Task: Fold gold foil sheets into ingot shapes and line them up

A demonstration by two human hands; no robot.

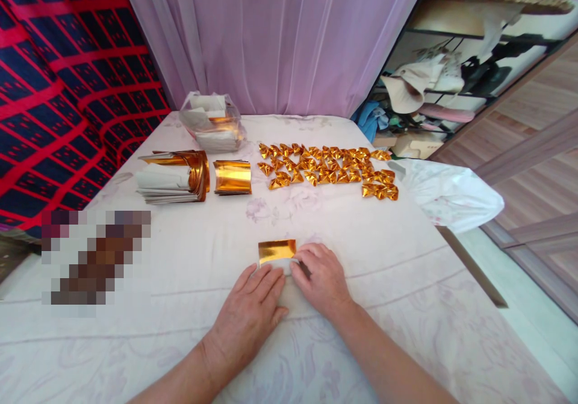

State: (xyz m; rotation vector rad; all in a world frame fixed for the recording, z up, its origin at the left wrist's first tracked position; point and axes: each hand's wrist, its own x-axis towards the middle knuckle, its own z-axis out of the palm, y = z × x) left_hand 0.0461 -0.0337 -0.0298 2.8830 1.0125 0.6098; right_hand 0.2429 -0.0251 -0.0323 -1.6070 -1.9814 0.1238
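Note:
A single sheet of gold foil paper [277,251] lies on the cloth in front of me, its gold face up and a strip of white at its near edge. Flat over that near edge rest the outstretched fingers of my left hand [253,298]. My right hand [323,277] has its fingers curled with thumb and forefinger at the sheet's right edge, gripping it there. Farther off stand a short stack of gold foil sheets [233,177] and a larger stack of white-backed foil sheets [167,181]. Rows of folded gold foil pieces [332,166] lie to their right.
A clear plastic bag [212,124] holding more sheets sits at the table's back left. A white plastic bag [451,193] hangs at the right edge. Beyond are a purple curtain [271,43], a red-and-navy cloth [67,79] and a cluttered shelf [428,91]. Something at left is blurred out.

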